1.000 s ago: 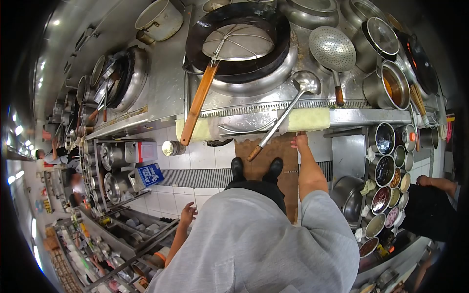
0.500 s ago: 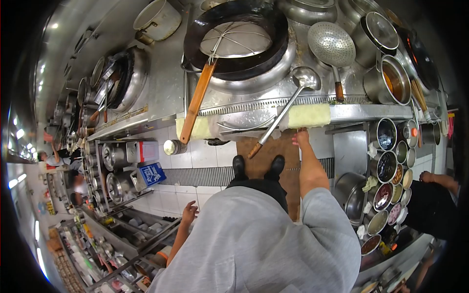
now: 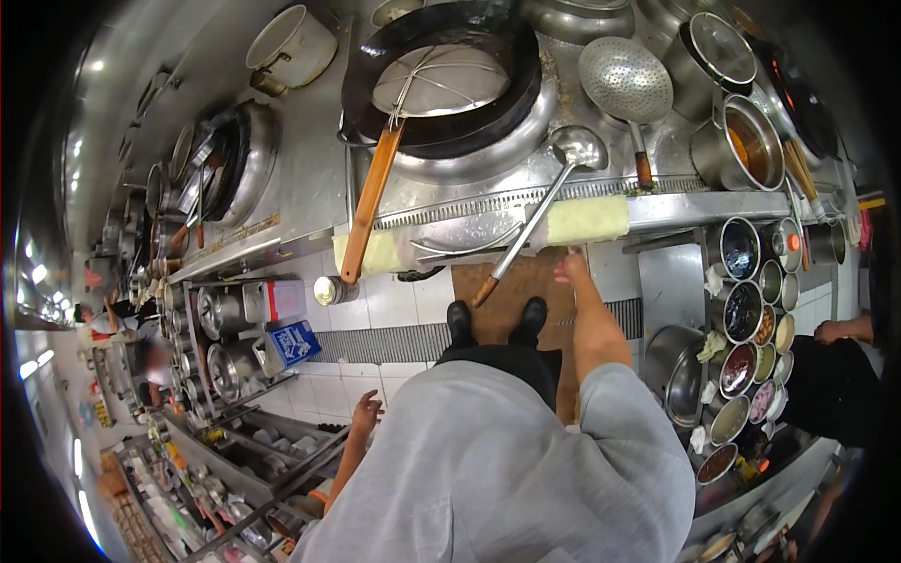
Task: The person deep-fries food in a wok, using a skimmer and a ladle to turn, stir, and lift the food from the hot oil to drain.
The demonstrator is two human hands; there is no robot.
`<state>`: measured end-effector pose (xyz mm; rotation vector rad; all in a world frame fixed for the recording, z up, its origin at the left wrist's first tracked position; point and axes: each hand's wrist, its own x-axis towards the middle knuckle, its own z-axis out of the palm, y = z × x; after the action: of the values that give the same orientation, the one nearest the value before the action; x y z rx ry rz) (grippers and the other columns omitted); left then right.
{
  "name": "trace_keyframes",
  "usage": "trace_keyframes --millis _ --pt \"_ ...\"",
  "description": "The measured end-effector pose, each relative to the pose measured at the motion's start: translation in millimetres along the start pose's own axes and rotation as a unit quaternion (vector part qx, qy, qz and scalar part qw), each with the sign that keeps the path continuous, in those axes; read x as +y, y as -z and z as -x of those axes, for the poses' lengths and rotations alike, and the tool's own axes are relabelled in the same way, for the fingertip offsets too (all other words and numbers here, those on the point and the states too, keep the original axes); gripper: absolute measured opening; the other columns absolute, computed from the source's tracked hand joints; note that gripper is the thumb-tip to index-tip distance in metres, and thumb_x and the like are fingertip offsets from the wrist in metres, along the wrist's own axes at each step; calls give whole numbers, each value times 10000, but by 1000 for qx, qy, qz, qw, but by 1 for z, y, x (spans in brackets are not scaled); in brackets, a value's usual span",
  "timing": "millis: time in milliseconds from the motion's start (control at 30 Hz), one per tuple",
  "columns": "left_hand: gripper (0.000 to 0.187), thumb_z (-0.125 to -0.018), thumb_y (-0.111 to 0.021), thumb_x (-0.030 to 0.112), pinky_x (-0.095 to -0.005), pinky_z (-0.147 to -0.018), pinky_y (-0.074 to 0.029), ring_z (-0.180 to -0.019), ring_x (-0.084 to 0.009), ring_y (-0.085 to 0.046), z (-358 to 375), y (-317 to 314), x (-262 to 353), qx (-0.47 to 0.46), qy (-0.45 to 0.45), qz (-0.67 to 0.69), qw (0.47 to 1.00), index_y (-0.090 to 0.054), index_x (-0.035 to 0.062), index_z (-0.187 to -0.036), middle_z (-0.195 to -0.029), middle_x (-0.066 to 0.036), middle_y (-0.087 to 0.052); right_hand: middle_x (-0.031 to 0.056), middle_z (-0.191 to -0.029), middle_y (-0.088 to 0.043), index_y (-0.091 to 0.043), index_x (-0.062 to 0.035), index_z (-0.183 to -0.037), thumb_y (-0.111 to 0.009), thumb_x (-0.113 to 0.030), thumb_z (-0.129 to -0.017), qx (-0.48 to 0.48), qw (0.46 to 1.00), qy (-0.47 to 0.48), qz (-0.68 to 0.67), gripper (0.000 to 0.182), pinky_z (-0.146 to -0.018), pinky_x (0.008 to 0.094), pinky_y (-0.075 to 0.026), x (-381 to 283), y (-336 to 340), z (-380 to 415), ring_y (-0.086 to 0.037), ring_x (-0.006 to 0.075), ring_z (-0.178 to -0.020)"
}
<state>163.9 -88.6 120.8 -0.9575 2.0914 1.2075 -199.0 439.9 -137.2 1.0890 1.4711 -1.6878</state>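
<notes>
My right hand (image 3: 569, 267) hangs just below the front edge of the stove, near the cloth-wrapped rail (image 3: 588, 220). Its fingers look blurred and partly curled, and I cannot make out anything in them. Away from the stove, beside my body, my left hand (image 3: 367, 411) is empty with loosely bent, parted fingers. A ladle (image 3: 576, 148) rests across the stove edge, its wooden-tipped handle sticking out to the left of my right hand. In the black wok (image 3: 450, 141) lies a round mesh strainer (image 3: 441, 83), its long wooden handle pointing towards me.
A perforated skimmer (image 3: 627, 80) lies on the stove, with a pot (image 3: 739, 145) holding orange liquid to its right. Several sauce containers (image 3: 743, 319) line the right side, near another person's arm (image 3: 845, 329). A can (image 3: 328, 290) and blue box (image 3: 293, 342) are at left.
My right hand has dropped slightly away from the stove edge, moving a little left. The view has shifted slightly; my left hand stays almost where it was.
</notes>
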Motion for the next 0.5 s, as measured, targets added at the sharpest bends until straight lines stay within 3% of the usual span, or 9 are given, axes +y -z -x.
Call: trace_keyframes --millis 133,200,267,333,367,400,433,467,500 --pt "441 -848 -544 168 -269 -507 -491 -738 -165 -624 -3 -11 10 13 -17 -21 1000 -450 76 -1269 -871 -67 -586 173 -1091 -555 -297 -125 -1367 -455 -162 -888 -215 970 -3 116 506 -681 491 -548 11 -18 69 -611 323 -878" --pt "436 -848 -541 160 -266 -501 -491 -734 -161 -620 -8 -20 8 4 -7 3 1000 -452 77 -1267 -879 -69 -581 169 -1191 -521 -280 -129 -1380 -517 -174 -872 -376 926 -9 15 562 -819 517 -499 33 -34 77 -565 343 -1022" --pt "429 -847 -540 150 -279 -532 -497 -724 -153 -614 -24 -31 -14 3 -20 23 1000 -458 70 -1260 -825 -57 -593 152 -1293 -460 -278 -156 -1385 -593 -170 -820 -487 868 14 -91 647 -963 529 -393 20 -64 142 -463 334 -1177" --pt "399 -843 -545 147 -296 -609 -502 -741 -152 -614 -58 -41 -56 -43 -126 -9 991 -492 57 -1228 -782 -58 -621 140 -1345 -415 -315 -176 -1374 -602 -139 -767 -551 793 34 -257 673 -1013 531 -326 22 -94 178 -369 327 -1266" --pt "371 -832 -559 149 -303 -682 -491 -768 -149 -614 -66 -52 -60 -49 -76 64 994 -530 46 -1187 -776 -69 -649 131 -1357 -406 -321 -183 -1371 -602 -144 -766 -556 777 47 -291 669 -1011 523 -330 7 -104 214 -362 320 -1273" --pt "371 -832 -559 149 -303 -682 -491 -768 -149 -614 -77 -52 -59 -52 -92 67 992 -530 46 -1187 -776 -69 -649 122 -1369 -397 -328 -189 -1368 -602 -149 -765 -560 760 64 -324 664 -1009 514 -335 -9 -110 248 -356 313 -1280" --pt "375 -829 -559 145 -303 -691 -492 -767 -160 -618 -90 -49 -56 -67 -82 -4 994 -529 46 -1189 -799 -84 -655 127 -1353 -415 -354 -186 -1340 -582 -140 -786 -542 760 49 -355 601 -1005 512 -338 -11 -113 260 -373 306 -1271" --pt "379 -826 -559 142 -304 -700 -493 -766 -172 -622 -102 -45 -58 -80 -74 -75 991 -528 45 -1191 -822 -98 -661 152 -1290 -458 -387 -162 -1276 -553 -135 -821 -467 821 88 -316 485 -981 504 -372 -14 -115 273 -423 311 -1231" --pt "425 -822 -561 139 -324 -631 -513 -708 -188 -621 -138 -45 -91 -27 -194 -93 976 -491 61 -1234 -858 -104 -652 139 -1160 -518 -417 -143 -1203 -558 -152 -830 -393 854 85 -331 398 -906 491 -425 -12 -115 281 -504 302 -1103"
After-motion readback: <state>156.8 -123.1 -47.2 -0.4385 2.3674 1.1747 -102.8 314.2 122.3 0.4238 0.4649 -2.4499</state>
